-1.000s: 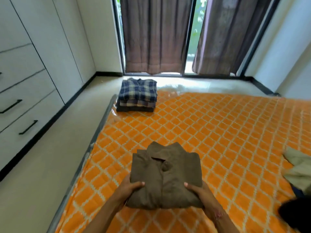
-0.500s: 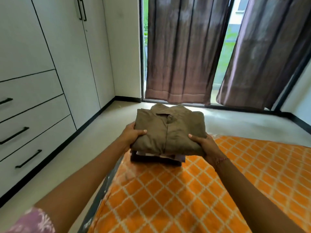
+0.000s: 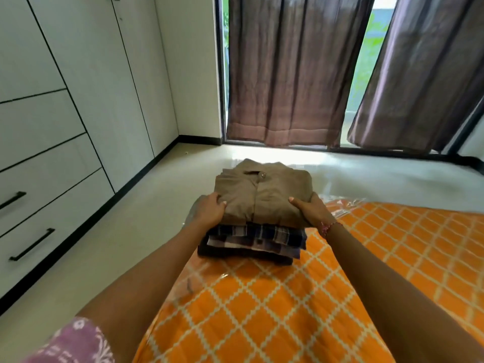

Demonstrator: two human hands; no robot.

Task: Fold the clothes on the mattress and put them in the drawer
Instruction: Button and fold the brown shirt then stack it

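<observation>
Both hands grip the folded olive-brown cotton shirt (image 3: pixel 262 195) by its near corners: the left hand (image 3: pixel 208 212) has its thumb on top and fingers curled under the left edge, and the right hand (image 3: pixel 311 209) pinches the right corner the same way. The shirt lies on top of the stack of folded plaid and dark shirts (image 3: pixel 251 242), directly under and between the 2 hands, at the far corner of the orange diamond-patterned mattress (image 3: pixel 262 310).

Whether the shirt's full weight is already on the stack I cannot tell, so the main risk, in my judgement, is in the release. If the curled fingers slide out from under the edges too fast, they may drag the bottom fold open or pull the shirt towards the wrists, leaving it skewed. The stack sits close to the mattress edge just left of the left hand, so a sideways nudge could tip the upper layers onto the pale floor (image 3: pixel 146 213).

The white drawers with black bar handles (image 3: pixel 32 243), well left of the left hand, all look closed; one must be opened first.
</observation>
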